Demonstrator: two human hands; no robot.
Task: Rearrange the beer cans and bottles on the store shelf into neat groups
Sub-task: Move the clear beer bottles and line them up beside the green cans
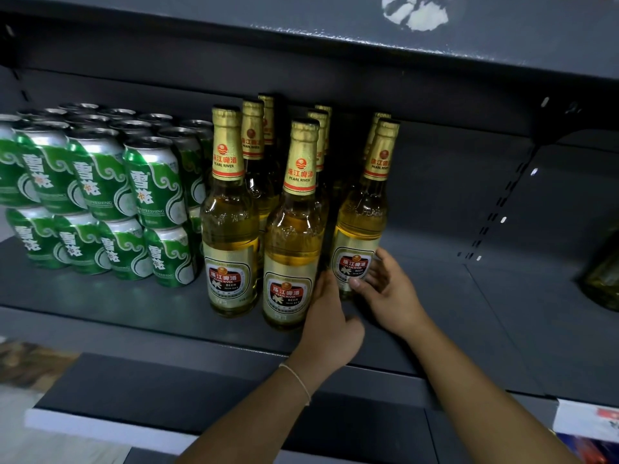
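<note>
Several gold-capped Pearl River beer bottles stand in rows at the middle of the dark shelf (452,313). My right hand (385,289) grips the base of the front right bottle (360,222), with the thumb on its label and the fingers round its right side. My left hand (330,324) rests with its fingers against the lower right side of the front middle bottle (291,236), the thumb held away from it. A third front bottle (229,229) stands to their left. Green Snow beer cans (100,195) are stacked in two layers at the shelf's left.
The shelf above (435,38) hangs low over the bottle caps. To the right of the bottles the shelf floor is bare up to a blurred yellowish bottle (603,283) at the frame's edge. Packaged goods (586,426) lie on the lower shelf.
</note>
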